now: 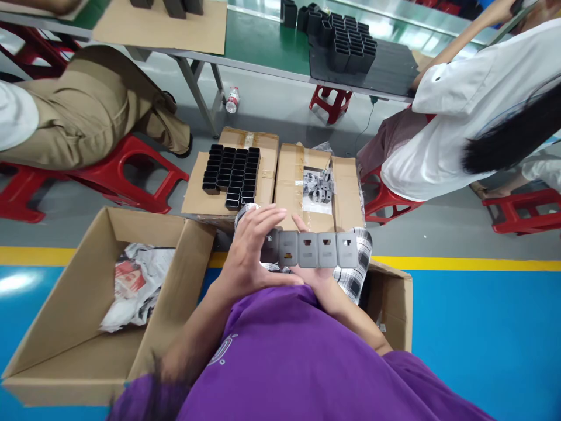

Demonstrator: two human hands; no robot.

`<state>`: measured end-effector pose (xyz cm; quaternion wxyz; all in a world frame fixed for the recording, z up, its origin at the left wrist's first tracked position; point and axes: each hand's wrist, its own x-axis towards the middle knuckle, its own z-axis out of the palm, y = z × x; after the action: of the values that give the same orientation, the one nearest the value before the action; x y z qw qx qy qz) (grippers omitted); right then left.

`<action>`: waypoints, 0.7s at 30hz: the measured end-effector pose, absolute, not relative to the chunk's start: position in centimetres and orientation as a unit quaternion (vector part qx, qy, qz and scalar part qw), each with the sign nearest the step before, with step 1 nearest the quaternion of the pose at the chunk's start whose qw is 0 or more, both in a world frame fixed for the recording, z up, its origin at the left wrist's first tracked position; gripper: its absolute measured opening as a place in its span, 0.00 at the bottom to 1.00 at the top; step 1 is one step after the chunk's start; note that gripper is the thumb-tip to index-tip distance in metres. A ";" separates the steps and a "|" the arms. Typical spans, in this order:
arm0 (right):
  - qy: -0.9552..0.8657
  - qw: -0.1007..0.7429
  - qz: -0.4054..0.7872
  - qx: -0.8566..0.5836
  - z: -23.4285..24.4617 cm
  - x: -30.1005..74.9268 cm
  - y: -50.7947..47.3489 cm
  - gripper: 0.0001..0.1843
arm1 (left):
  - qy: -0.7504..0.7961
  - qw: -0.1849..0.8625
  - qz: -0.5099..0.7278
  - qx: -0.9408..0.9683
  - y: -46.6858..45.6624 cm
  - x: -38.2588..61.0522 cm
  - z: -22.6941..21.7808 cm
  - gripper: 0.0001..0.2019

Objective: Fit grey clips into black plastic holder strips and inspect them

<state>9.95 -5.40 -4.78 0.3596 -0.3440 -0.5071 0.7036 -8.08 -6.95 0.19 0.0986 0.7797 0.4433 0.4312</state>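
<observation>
A row of several dark grey plastic housings (308, 249), small rectangular cases with cut-outs, lies side by side in front of my lap. My right hand (313, 278) supports the row from underneath; most of its fingers are hidden behind the cases. Around the left end curves my left hand (248, 254), fingers stretched out above and thumb spread below. Its palm side is close against the leftmost, shaded case; whether it presses on it I cannot tell. Beyond my hands, a block of black housings (232, 172) stands in rows on a cardboard box (267, 146).
An open carton (149, 351) with crumpled paper (135, 286) stands at left, another carton (397, 304) by my right side. Small parts lie in a cut-open box (346, 187) ahead. Seated co-workers flank me on red stools (131, 169). A green workbench (263, 44) holds more black housings (350, 44).
</observation>
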 end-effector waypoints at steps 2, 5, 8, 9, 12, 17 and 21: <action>-0.419 0.391 0.755 -0.319 -5.6 9.5 -4.9 0.48 | 0.456 0.133 0.420 0.773 -7.1 -8.8 -0.3 0.53; -0.331 0.393 0.807 -0.292 -6.3 9.7 -4.8 0.45 | 0.444 0.193 0.429 0.763 -7.3 -9.3 -0.9 0.49; -0.328 0.383 0.815 -0.285 -6.3 10.0 -5.0 0.44 | 0.419 0.228 0.452 0.754 -7.4 -9.1 -1.1 0.46; -0.325 0.381 0.819 -0.279 -6.1 10.0 -5.0 0.45 | 0.417 0.233 0.456 0.751 -7.4 -9.0 -1.0 0.45; -0.295 0.379 0.835 -0.267 -5.5 9.9 -5.0 0.47 | 0.425 0.244 0.459 0.741 -7.5 -8.7 -0.9 0.44; -0.240 0.420 0.840 -0.246 -5.0 9.6 -5.0 0.43 | 0.447 0.256 0.456 0.726 -7.5 -8.2 -0.9 0.43; -0.237 0.435 0.838 -0.230 -5.6 9.9 -5.0 0.42 | 0.462 0.249 0.445 0.725 -7.4 -7.9 -1.0 0.43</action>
<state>9.86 -4.98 -5.61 0.4346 -0.2298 -0.2371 0.8379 -7.95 -7.36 -1.02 0.2495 0.7253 0.4618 0.4454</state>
